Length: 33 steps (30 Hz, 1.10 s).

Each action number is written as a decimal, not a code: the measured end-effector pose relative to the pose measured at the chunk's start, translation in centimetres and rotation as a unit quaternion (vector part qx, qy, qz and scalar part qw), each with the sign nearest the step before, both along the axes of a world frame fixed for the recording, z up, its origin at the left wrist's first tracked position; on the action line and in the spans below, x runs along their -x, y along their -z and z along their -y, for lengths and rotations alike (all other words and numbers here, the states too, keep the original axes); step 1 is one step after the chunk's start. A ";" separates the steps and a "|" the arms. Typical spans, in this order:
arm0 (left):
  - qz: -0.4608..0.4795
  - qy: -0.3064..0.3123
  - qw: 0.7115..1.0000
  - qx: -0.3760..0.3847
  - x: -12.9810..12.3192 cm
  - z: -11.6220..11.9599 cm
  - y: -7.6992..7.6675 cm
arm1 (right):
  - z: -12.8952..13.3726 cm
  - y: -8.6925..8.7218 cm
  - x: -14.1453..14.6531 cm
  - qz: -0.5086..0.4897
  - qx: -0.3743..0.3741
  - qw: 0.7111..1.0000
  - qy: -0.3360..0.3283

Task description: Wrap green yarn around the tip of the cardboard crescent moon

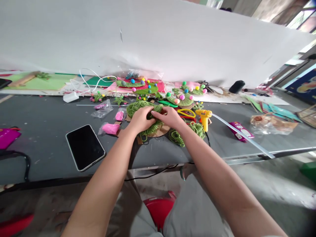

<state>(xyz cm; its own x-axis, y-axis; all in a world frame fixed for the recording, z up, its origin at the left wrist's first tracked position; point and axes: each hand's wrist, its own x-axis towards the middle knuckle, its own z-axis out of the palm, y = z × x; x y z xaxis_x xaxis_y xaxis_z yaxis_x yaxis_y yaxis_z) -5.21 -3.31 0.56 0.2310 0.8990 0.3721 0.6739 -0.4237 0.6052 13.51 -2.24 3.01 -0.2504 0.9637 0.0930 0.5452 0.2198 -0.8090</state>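
Observation:
Both hands meet at a bundle of green yarn [137,106] in front of me on the grey table. My left hand [143,118] curls over the near side of the bundle, its fingers closed on the strands. My right hand [168,116] pinches the yarn from the right, thumb pointing toward the left hand. Under the bundle lies a piece of brown cardboard [161,131], partly covered. More loose green yarn [176,137] is heaped beneath my right wrist. A yellow glue gun [204,118] with a long clear glue stick stands right of it, near yellow-handled scissors [186,114].
A phone [85,146] lies at the left front. Pink packets [110,128] sit near my left hand. Green yarn pieces with colourful pom-poms [185,100] line the back. A purple packet [240,131] and a crumpled plastic bag [273,124] lie right. A white wall [148,36] rises behind.

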 end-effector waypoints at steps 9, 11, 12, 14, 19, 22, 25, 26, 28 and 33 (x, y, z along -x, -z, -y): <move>0.146 -0.012 0.989 0.011 1.3 -0.5 -0.1 | -0.8 1.2 0.1 -0.097 -0.043 0.990 -0.090; 0.152 -0.016 0.988 0.016 1.6 -0.6 0.0 | -0.8 1.4 0.1 -0.070 -0.048 0.994 -0.070; 0.154 -0.016 0.988 0.019 1.7 -0.6 0.1 | -0.7 1.4 0.2 -0.054 -0.052 0.996 -0.053; 0.163 -0.011 0.986 0.023 1.8 -0.7 0.1 | -0.7 1.5 0.2 -0.021 -0.065 0.997 -0.022; 0.198 -0.040 0.978 -0.042 1.9 -0.6 -0.1 | -0.7 1.6 0.0 0.030 -0.087 0.995 0.029; 0.172 -0.108 0.966 -0.158 1.8 -0.6 -0.3 | -0.5 1.5 -0.2 0.057 -0.088 0.994 0.040; 0.222 -0.160 0.946 -0.175 1.8 -0.8 -0.6 | -0.2 1.4 -0.4 0.081 -0.091 0.992 0.042; 0.251 -0.170 0.938 -0.168 1.8 -0.8 -0.7 | -0.1 1.5 -0.4 0.087 -0.092 0.991 0.044; 0.299 -0.198 0.918 -0.170 1.9 -1.1 -1.1 | -0.1 1.7 -0.5 0.098 -0.096 0.989 0.047; 0.350 -0.263 0.889 -0.134 2.3 -1.3 -1.9 | -0.1 1.9 -0.6 0.109 -0.108 0.987 0.039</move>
